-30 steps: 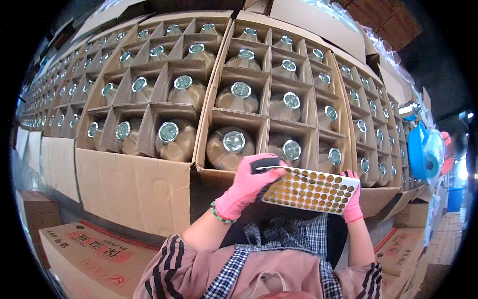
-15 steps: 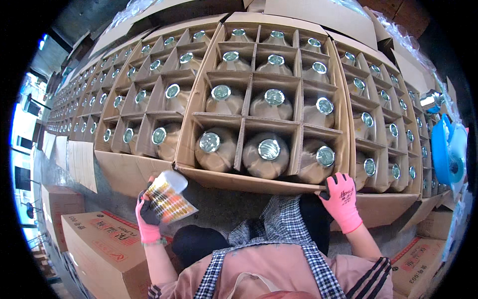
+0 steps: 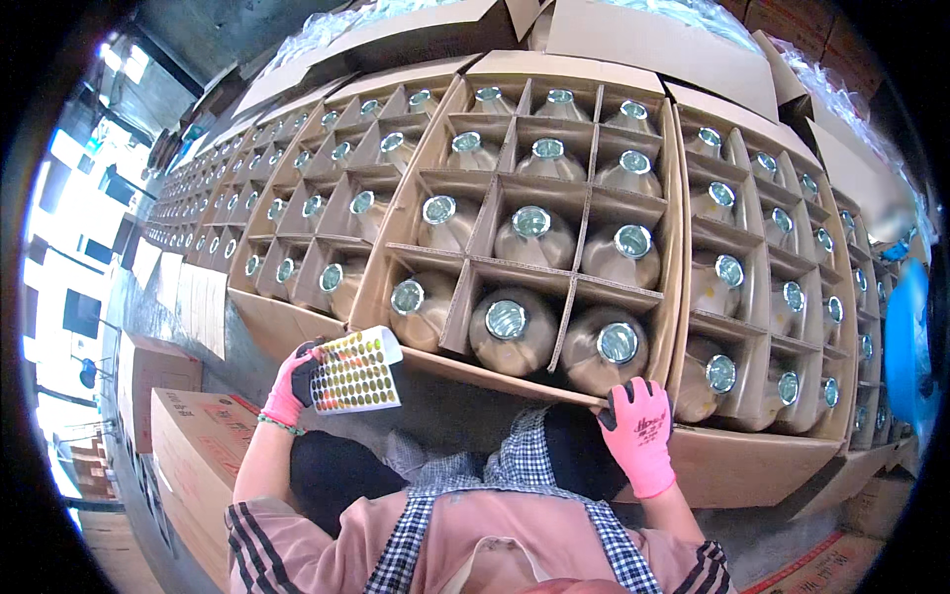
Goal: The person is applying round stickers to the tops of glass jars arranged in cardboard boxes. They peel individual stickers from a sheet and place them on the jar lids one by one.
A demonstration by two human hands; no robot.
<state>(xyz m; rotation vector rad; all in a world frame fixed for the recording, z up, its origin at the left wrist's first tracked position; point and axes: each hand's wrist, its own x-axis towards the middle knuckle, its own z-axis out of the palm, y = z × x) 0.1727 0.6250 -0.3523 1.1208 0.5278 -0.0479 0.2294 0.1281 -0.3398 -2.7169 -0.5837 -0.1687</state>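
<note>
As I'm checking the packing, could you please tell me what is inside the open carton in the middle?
Twelve round-shouldered glass bottles show in the open carton, one per cell between cardboard dividers. Their lower parts and the carton's bottom are hidden.

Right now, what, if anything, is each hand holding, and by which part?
The left hand holds a sticker sheet by its left edge. The right hand touches the box rim; any grip is unclear.
</note>
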